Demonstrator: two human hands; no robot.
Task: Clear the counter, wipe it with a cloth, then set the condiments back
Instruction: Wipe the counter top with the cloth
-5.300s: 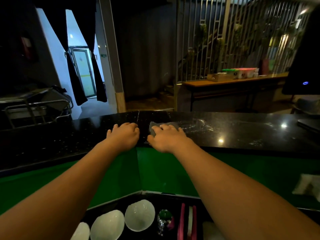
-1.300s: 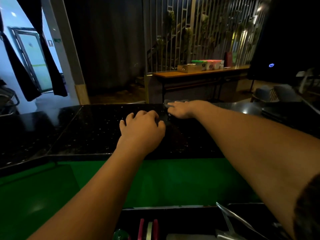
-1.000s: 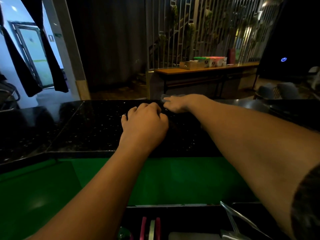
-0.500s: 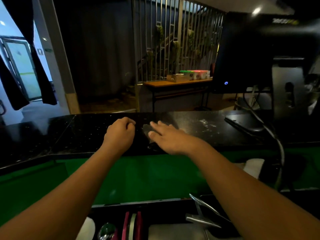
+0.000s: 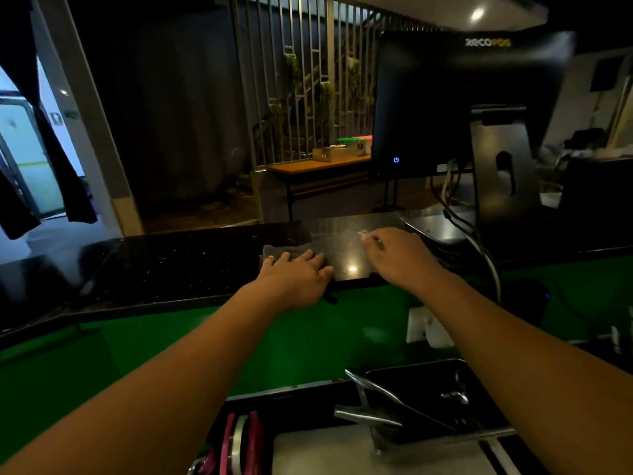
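While left hand (image 5: 298,274) presses flat on cloth (image 5: 286,250) near worktop (image 5: 171,265) front edge, right hand (image 5: 400,258) rests beside monitor (image 5: 462,104) cables (image 5: 448,190); can't tell if it pinches anything. I'd flag risks: wide wipe snags cables, cloth slides off edge.

Left hand (image 5: 298,273) flat on grey cloth (image 5: 284,250) atop black tabletop (image 5: 171,265). Right hand (image 5: 400,257) rests on tabletop nearby, fingers curled, close to monitor stand (image 5: 503,186). Metal tongs (image 5: 368,416) in tray (image 5: 428,366) below.

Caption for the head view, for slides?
Left hand presses cloth on black counter; right hand by the monitor.
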